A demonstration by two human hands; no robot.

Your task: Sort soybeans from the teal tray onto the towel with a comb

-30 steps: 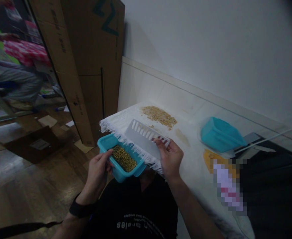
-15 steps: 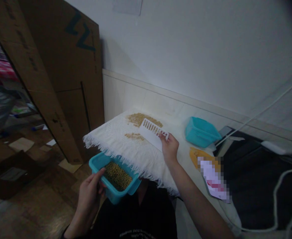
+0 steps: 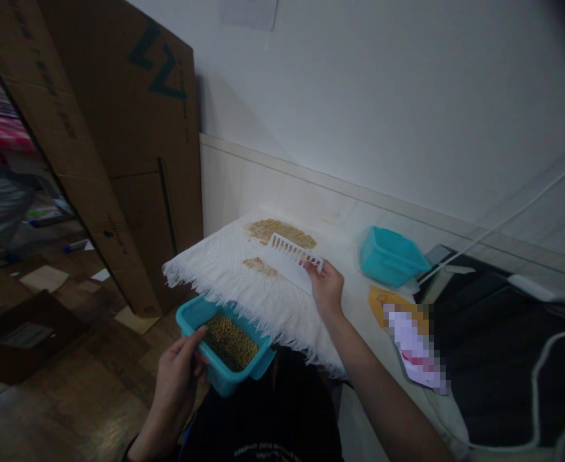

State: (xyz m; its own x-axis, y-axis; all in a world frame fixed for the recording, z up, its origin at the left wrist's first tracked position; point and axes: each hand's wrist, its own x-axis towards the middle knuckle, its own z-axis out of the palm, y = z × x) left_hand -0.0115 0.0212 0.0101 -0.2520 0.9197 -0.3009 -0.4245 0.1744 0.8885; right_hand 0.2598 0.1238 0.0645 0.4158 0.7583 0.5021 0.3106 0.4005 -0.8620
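My left hand is closed on the near left rim of a teal plastic tub, thumb over the edge. Many small yellowish beans lie inside that tub, just below the table edge. Between the thumb and fingers of my right hand is a white slotted plastic scraper, held flat and low over the cloth. Past its slotted edge spreads a pile of beans, and a smaller scatter of beans lies to its left on the fringed white tablecloth.
A second teal tub stands at the right by the wall. Near it lie a yellow packet, a partly blurred pale object and white cables. A tall cardboard box rises at the left.
The scraper has tipped flatter and dropped slightly, with my right hand shifting a little left. My left hand still holds the tub, nearly unmoved.
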